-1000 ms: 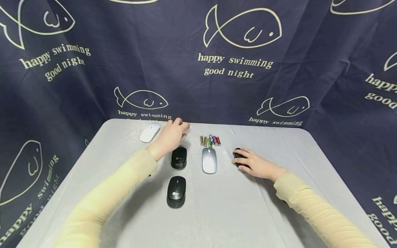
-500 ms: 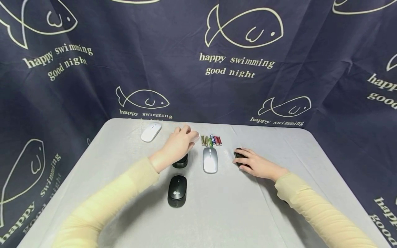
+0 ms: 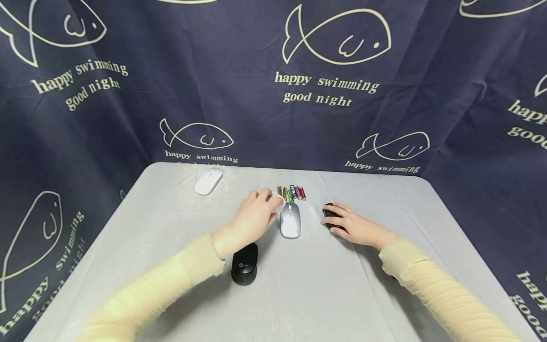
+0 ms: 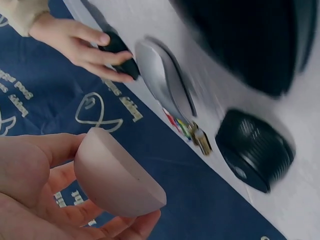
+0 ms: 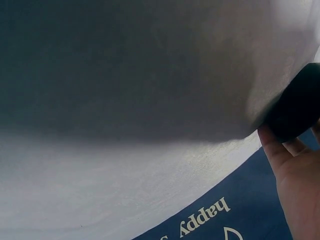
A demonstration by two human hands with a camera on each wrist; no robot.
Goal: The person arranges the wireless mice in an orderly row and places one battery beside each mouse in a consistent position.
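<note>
My left hand [image 3: 252, 216] holds a pale pink, rounded mouse [image 4: 117, 175] between thumb and fingers, raised off the table. It hovers at the upper left of a silver mouse [image 3: 290, 221]. My right hand [image 3: 352, 225] grips a black mouse [image 3: 331, 213] on the table, its fingers over the top and side. Several small batteries [image 3: 295, 192] in gold, green, blue and red lie just beyond the silver mouse. One black mouse [image 3: 244, 263] lies below my left wrist. Another black mouse [image 4: 255, 150], hidden under the hand in the head view, shows in the left wrist view.
A white mouse [image 3: 208, 182] lies at the back left of the pale grey table [image 3: 316, 294]. Dark blue fabric [image 3: 256, 95] printed with fish hangs right behind the table's back edge and along both sides.
My left hand has moved rightward and nearer to me with the pink mouse, coming over to the silver mouse and now covering the upper black mouse. My right hand has stayed in place.
</note>
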